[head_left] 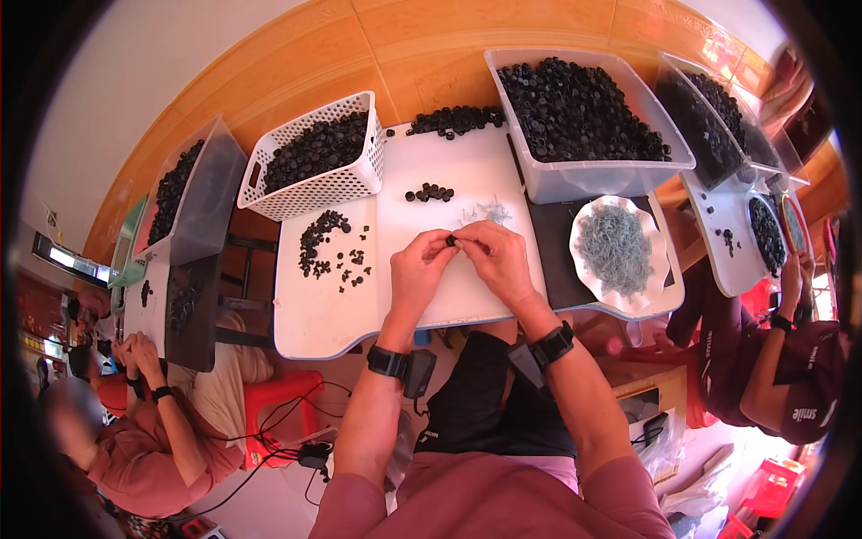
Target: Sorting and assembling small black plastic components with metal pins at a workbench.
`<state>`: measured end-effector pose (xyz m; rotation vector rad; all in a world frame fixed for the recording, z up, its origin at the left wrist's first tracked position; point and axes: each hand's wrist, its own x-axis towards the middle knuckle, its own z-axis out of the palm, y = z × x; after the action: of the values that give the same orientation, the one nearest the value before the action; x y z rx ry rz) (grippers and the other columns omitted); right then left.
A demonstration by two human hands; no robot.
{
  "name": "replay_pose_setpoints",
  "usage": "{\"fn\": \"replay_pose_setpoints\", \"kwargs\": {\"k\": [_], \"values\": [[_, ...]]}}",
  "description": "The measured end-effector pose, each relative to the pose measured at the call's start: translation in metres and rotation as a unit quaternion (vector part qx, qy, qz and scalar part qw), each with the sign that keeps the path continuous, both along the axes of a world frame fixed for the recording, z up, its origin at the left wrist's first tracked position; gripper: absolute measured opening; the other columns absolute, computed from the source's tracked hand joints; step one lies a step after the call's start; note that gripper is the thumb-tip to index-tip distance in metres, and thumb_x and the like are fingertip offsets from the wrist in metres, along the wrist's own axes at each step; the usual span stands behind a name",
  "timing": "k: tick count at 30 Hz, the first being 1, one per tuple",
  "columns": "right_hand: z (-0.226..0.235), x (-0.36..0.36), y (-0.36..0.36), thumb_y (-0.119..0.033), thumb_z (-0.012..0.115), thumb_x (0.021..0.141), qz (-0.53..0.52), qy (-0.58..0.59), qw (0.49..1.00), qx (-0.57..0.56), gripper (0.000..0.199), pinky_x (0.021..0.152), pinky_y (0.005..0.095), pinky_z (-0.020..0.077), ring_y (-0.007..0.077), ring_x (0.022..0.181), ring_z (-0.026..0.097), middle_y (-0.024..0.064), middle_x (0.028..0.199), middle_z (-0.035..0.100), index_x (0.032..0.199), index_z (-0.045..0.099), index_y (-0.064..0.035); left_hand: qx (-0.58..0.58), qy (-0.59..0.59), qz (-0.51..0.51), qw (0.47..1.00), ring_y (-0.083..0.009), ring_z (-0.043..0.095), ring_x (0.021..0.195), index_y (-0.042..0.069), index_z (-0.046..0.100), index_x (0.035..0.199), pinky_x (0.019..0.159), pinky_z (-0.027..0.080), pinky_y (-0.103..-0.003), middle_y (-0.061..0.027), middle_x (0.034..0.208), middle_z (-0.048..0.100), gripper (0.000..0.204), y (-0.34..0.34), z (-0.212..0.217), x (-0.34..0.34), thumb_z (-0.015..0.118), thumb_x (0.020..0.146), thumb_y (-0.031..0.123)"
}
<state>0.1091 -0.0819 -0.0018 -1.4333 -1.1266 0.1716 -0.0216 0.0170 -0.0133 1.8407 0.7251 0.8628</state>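
Over the white table, my left hand [419, 271] and my right hand [496, 264] meet at the fingertips. Between them is a small black round part [452, 241], pinched by the left fingers. The right thumb and forefinger close against its other side; whether they also hold a thin metal piece is too small to tell. Just beyond the hands lie a few loose silvery metal pieces [492, 212] and a little cluster of black round parts [430, 192]. Left of my left hand, more small black parts [316, 247] are scattered on the table.
A white perforated basket [321, 189] and a clear plastic bin [611, 176], both full of black parts, stand at the back. A white scalloped plate [663, 254] of metal pieces sits right, on a black mat [558, 242]. Other people work at tables on both sides.
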Motion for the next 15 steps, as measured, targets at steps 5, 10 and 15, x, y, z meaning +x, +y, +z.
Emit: {"fn": "replay_pose_setpoints", "kwargs": {"k": [5, 10, 15], "values": [[-0.0045, 0.001, 0.0007, -0.006, 0.075, 0.089, -0.011, 0.039, 0.999, -0.029, 0.011, 0.066, 0.0337, 0.0574, 0.0247, 0.078, 0.073, 0.0118, 0.092, 0.076, 0.099, 0.077, -0.003, -0.007, 0.011, 0.0, 1.0, -0.018, 0.077, 0.086, 0.0, 0.073, 0.115, 0.079, 0.06, -0.03, -0.014, 0.094, 0.079, 0.027, -0.0018, 0.0008, 0.0007, 0.079, 0.089, 0.006], [-0.0053, 0.002, 0.001, -0.009, 0.075, 0.09, -0.017, 0.063, 0.997, -0.034, 0.011, 0.066, 0.032, 0.0569, 0.0231, 0.073, 0.072, 0.012, 0.092, 0.076, 0.1, 0.078, -0.004, 0.0, 0.014, -0.005, 1.0, -0.0199, 0.078, 0.087, 0.001, 0.072, 0.115, 0.077, 0.06, -0.03, -0.0153, 0.095, 0.079, 0.028, -0.0007, -0.0006, 0.0009, 0.079, 0.088, 0.008], [-0.0033, 0.0014, 0.0019, -0.007, 0.075, 0.09, -0.005, 0.051, 0.998, -0.031, 0.01, 0.067, 0.0322, 0.0553, 0.0231, 0.074, 0.071, 0.0115, 0.091, 0.076, 0.099, 0.078, -0.0039, 0.0, 0.026, -0.005, 1.0, -0.0171, 0.077, 0.088, 0.0, 0.072, 0.116, 0.078, 0.059, -0.028, -0.0142, 0.097, 0.079, 0.028, -0.0008, 0.0014, -0.0015, 0.078, 0.089, 0.006]]}}
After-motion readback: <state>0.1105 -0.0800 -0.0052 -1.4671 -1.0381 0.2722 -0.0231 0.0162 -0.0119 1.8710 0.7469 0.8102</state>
